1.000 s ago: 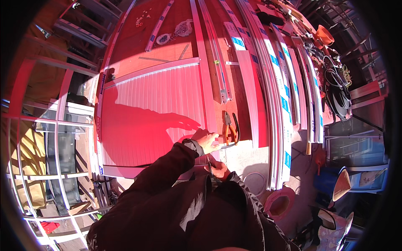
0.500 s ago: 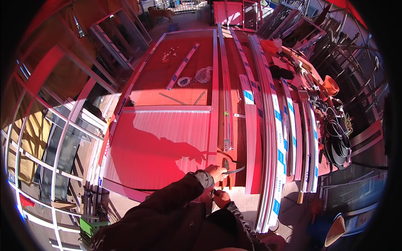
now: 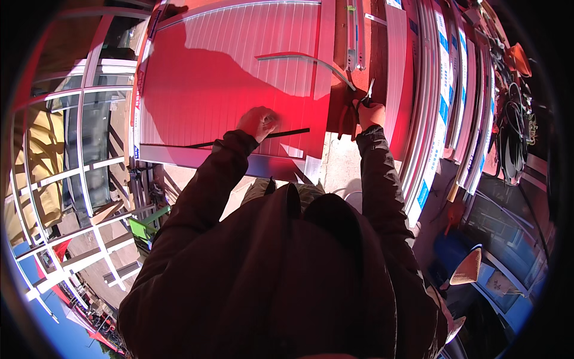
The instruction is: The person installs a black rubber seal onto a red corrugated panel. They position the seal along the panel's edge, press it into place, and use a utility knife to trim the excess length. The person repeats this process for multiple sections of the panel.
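Note:
My left hand [image 3: 260,122] is over the ribbed panel [image 3: 233,78], smeared by motion, its fingers seemingly curled; whether it grips anything is unclear. A thin black strip [image 3: 290,132] runs across the panel's near end and passes beneath or behind that hand. At the panel's right side, my right hand [image 3: 372,115] is closed on scissors [image 3: 370,91], blades apart and pointing away from me. A dark-handled tool, like pliers [image 3: 345,119], lies just left of this hand. From the panel, a curved grey strip [image 3: 305,57] bends down toward the scissors.
Long metal profiles [image 3: 442,90] with blue-and-white film lie to the right. Beyond them are an orange pot [image 3: 518,60] and black coiled cable [image 3: 513,140]. White frames [image 3: 78,155] stand at the left, with a green object [image 3: 140,236] near the floor.
The view has tilted down. My hands, formerly close together at the panel's corner, are now apart: the left over the panel, the right with the scissors. The black strip now shows across the panel.

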A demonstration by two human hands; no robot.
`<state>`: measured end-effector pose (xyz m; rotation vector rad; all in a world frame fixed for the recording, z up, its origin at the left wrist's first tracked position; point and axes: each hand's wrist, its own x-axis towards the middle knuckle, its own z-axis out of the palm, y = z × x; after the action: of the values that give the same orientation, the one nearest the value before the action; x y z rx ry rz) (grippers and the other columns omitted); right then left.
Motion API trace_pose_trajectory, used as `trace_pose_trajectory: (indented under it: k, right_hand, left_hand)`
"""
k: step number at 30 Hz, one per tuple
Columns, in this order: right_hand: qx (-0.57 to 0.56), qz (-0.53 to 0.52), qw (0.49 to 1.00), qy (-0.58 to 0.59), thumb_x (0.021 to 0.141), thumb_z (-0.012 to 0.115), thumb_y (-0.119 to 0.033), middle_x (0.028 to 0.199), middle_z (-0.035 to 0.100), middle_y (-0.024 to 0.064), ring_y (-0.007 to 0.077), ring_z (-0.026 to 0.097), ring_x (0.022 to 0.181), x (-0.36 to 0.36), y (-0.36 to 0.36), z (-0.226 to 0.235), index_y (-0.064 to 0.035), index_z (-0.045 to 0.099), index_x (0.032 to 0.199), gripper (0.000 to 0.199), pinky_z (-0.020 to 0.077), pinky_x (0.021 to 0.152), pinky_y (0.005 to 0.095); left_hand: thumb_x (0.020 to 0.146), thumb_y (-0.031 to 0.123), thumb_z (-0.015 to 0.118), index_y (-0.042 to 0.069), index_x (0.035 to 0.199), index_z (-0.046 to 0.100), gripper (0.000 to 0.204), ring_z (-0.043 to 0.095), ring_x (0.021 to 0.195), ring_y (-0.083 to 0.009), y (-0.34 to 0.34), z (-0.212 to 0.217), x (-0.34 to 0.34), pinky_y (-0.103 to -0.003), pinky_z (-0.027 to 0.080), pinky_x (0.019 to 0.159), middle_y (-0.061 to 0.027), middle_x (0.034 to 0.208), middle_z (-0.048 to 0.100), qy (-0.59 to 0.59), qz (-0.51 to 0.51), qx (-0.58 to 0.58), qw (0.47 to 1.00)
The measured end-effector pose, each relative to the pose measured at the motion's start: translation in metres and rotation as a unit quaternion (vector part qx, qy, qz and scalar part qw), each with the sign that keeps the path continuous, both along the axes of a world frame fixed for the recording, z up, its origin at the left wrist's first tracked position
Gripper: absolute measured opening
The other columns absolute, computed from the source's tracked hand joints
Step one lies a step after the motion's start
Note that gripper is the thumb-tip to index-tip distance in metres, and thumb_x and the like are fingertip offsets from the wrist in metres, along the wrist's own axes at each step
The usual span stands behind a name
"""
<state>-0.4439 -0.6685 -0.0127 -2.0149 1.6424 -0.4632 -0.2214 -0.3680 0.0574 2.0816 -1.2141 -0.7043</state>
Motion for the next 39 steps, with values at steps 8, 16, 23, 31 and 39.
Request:
trace_pose_trajectory:
  k: [8,16,23,31,39]
  right_hand:
    - [0.074,0.048,0.996,0.004,0.073,0.085,-0.044,0.075,0.07,0.0151,0.0314,0.07,0.071,0.003,-0.016,0.012,-0.0025,0.064,0.078,0.047,0.0541,0.066,0.0422]
    - [0.099,-0.006,0.989,-0.106,0.082,0.082,-0.032,0.068,0.065,0.0135,0.0216,0.067,0.054,0.02,0.001,0.022,-0.0013,0.061,0.077,0.038,0.0516,0.051,0.0358]
    - [0.211,0.072,0.97,-0.101,0.089,0.071,-0.02,0.075,0.068,0.0087,0.0147,0.067,0.059,0.022,-0.006,0.051,0.0007,0.068,0.1,0.024,0.0523,0.049,0.0296]
    - [0.027,0.166,0.982,0.083,0.078,0.076,-0.049,0.08,0.07,0.0152,0.0323,0.07,0.077,0.018,0.153,0.064,0.0042,0.066,0.093,0.057,0.0546,0.074,0.0405]
    - [0.376,0.229,0.894,0.085,0.08,0.077,-0.033,0.073,0.07,0.006,0.0118,0.064,0.069,0.004,0.144,0.05,0.0005,0.075,0.089,0.035,0.0519,0.068,0.031]
  left_hand:
    - [0.081,0.011,0.074,0.013,0.098,0.071,0.017,0.063,0.09,-0.0325,-0.006,-0.025,-0.045,-0.044,0.05,0.081,-0.0082,0.093,0.069,-0.038,-0.041,-0.114,0.992]
    - [0.08,0.006,0.069,0.008,0.097,0.069,0.016,0.063,0.087,-0.0333,0.011,-0.031,-0.05,-0.046,0.051,0.079,-0.0087,0.086,0.064,-0.05,-0.119,-0.132,0.983]
    - [0.078,0.0,0.066,0.009,0.094,0.072,0.019,0.063,0.083,-0.0335,0.016,-0.036,-0.036,-0.045,0.053,0.073,-0.01,0.081,0.063,-0.045,-0.191,-0.097,0.976]
    - [0.079,0.004,0.067,0.01,0.093,0.073,0.016,0.063,0.089,-0.0313,0.019,-0.037,-0.056,-0.044,0.053,0.077,-0.0085,0.086,0.064,-0.008,-0.212,-0.093,0.973]
    - [0.078,0.003,0.065,0.01,0.097,0.074,0.022,0.062,0.092,-0.0323,0.02,-0.029,-0.062,-0.043,0.053,0.079,-0.0093,0.088,0.063,-0.02,-0.17,-0.101,0.98]
